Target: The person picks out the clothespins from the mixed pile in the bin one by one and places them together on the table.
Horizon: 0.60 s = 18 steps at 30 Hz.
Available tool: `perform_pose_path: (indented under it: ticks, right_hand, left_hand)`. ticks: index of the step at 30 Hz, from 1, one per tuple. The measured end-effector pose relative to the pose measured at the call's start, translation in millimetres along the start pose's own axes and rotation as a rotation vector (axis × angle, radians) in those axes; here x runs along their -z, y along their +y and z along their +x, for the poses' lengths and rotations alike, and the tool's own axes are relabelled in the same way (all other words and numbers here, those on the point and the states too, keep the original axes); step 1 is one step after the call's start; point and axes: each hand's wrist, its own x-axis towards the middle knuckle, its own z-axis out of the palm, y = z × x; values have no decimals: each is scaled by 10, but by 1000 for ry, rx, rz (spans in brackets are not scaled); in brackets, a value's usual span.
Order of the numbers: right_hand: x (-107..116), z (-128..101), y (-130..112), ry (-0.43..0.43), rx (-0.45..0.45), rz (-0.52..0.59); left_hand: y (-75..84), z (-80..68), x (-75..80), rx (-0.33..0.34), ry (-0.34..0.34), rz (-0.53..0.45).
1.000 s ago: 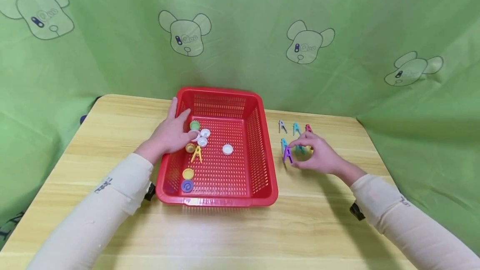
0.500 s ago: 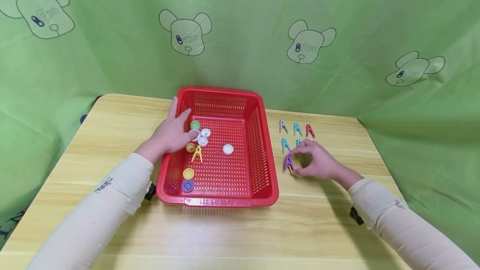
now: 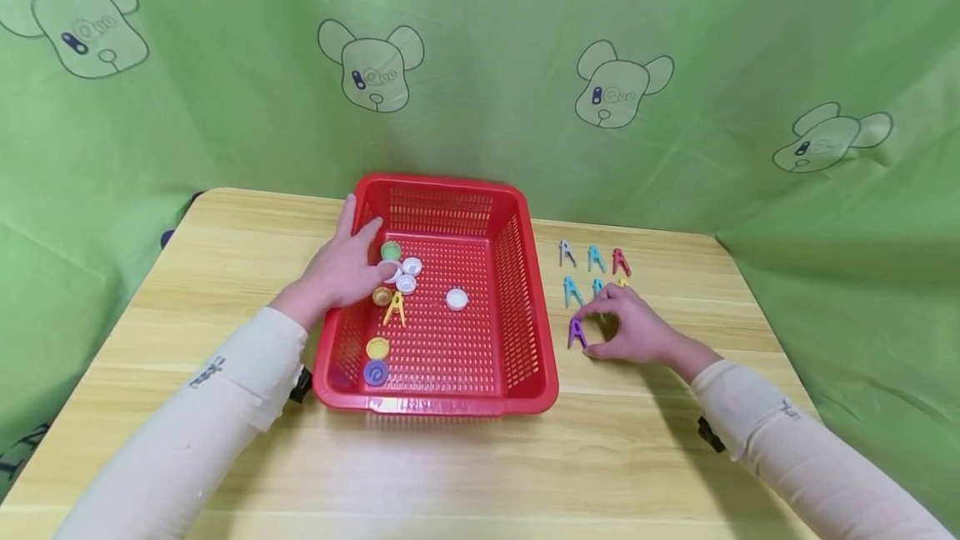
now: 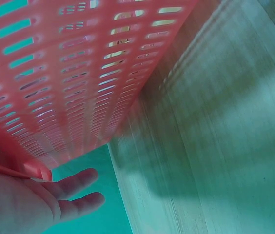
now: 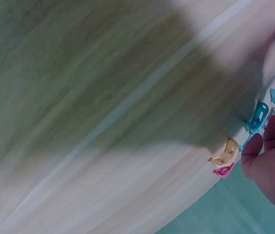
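Observation:
A purple clothespin (image 3: 577, 333) is pinched between thumb and fingertips of my right hand (image 3: 633, 327), low over the table right of the red basket (image 3: 543, 394). My left hand (image 3: 341, 269) rests across the basket's left rim, its fingers spread. Two of its straight fingers (image 4: 81, 207) show outside the basket in the left wrist view. Its thumb lies over a white bottle cap (image 3: 392, 273) inside. Near my right hand in the right wrist view are a yellow clothespin (image 5: 225, 155), a red one and teal ones.
Inside the basket lie a yellow clothespin (image 3: 395, 309), a purple cap (image 3: 376, 372), a yellow cap (image 3: 377, 348), a green cap (image 3: 391, 251) and several others. Behind my right hand, clothespins stand in rows, including a red clothespin (image 3: 621, 262). A green curtain (image 3: 480, 65) hangs behind the table.
My right hand has come toward the table's front with the purple clothespin, from beside the light blue clothespin to below it. The left hand stays on the rim.

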Motion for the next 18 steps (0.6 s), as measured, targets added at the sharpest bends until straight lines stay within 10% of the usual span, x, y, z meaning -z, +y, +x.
perform_pose_path:
  ticks: [18]
  right_hand:
    - [406, 196, -448, 20, 64, -13]
  left_hand:
    - [10, -13, 18, 7, -2, -12]
